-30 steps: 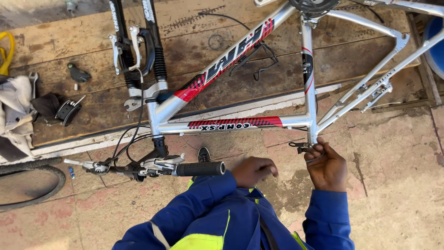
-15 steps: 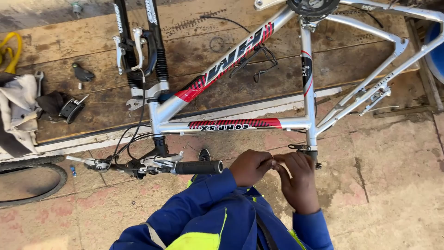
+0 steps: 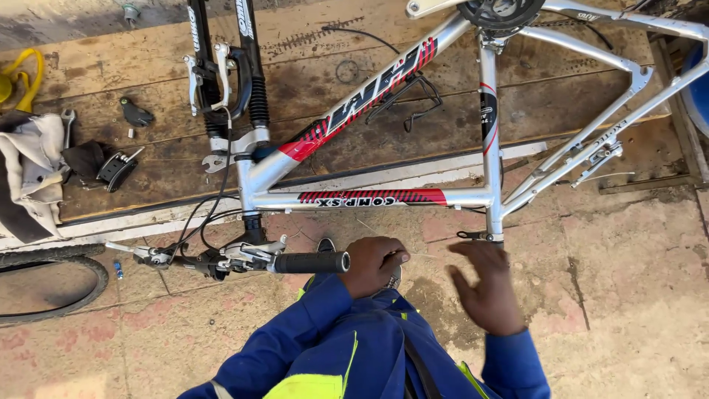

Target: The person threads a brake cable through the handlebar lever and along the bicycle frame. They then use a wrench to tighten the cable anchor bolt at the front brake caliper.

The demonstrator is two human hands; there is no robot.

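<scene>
Silver bicycle frame (image 3: pixel 384 198) stands upside down before you on the paved floor. Your left hand (image 3: pixel 375 264) is clenched beside the black handlebar grip (image 3: pixel 310 262); your right hand (image 3: pixel 486 290) hovers open, fingers spread, below the seat clamp (image 3: pixel 478 236).

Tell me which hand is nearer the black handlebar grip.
Left. The left hand sits right at the end of the black handlebar grip; the right hand hangs open farther right, below the seat tube clamp.

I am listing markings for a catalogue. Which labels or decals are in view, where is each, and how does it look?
Top tube decal: horizontal band, red with black stripes.
Down tube decal: slanted, red and black, pale letters.
Seat tube label: small black oval.
Fork decals: white on black legs.
No packages, signs or screens.
</scene>
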